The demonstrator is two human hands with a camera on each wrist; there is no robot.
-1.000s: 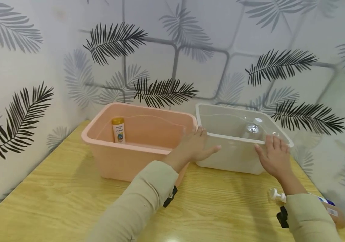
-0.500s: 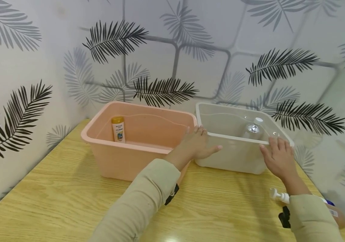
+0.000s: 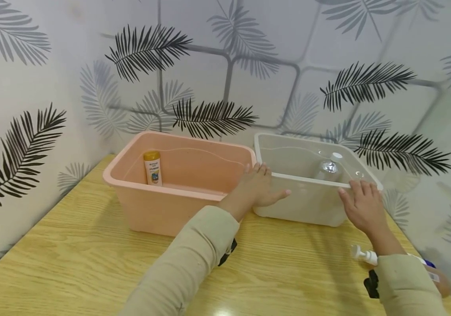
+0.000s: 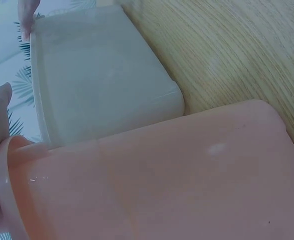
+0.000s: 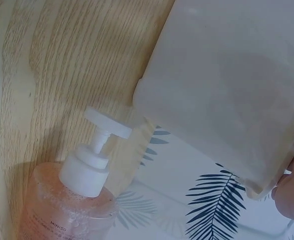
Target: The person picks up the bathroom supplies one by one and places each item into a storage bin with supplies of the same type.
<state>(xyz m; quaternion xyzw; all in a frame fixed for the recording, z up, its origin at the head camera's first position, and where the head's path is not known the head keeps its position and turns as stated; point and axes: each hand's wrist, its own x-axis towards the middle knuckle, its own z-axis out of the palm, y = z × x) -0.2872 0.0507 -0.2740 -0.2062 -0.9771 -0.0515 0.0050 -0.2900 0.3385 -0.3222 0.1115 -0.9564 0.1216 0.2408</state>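
Note:
Two tubs stand side by side on a wood-grain table. My left hand [image 3: 257, 186] lies palm down with extended fingers over the right end of the pink tub [image 3: 170, 210], fingertips at the neighbouring corner of the white tub [image 3: 300, 202]. Its thumb points right, in front of the white wall. Over the white tub's front rim, near its right corner, rest the fingers of my right hand [image 3: 363, 206], its thumb beside the outer wall. A yellow-capped white bottle [image 3: 154, 171] is upright in the pink tub. The white tub contains a clear bottle [image 3: 329, 171] with a white cap.
A pump bottle [image 5: 67, 210] of pinkish liquid lies at the table's right side, partly behind the right sleeve in the head view. Something blue and white [image 3: 427, 263] shows beside it. The leaf-patterned wall [image 3: 217, 79] rises directly behind the tubs.
My right hand has shifted slightly right along the white tub's rim. The left hand and both tubs have stayed in place, while the head view has drifted a little.

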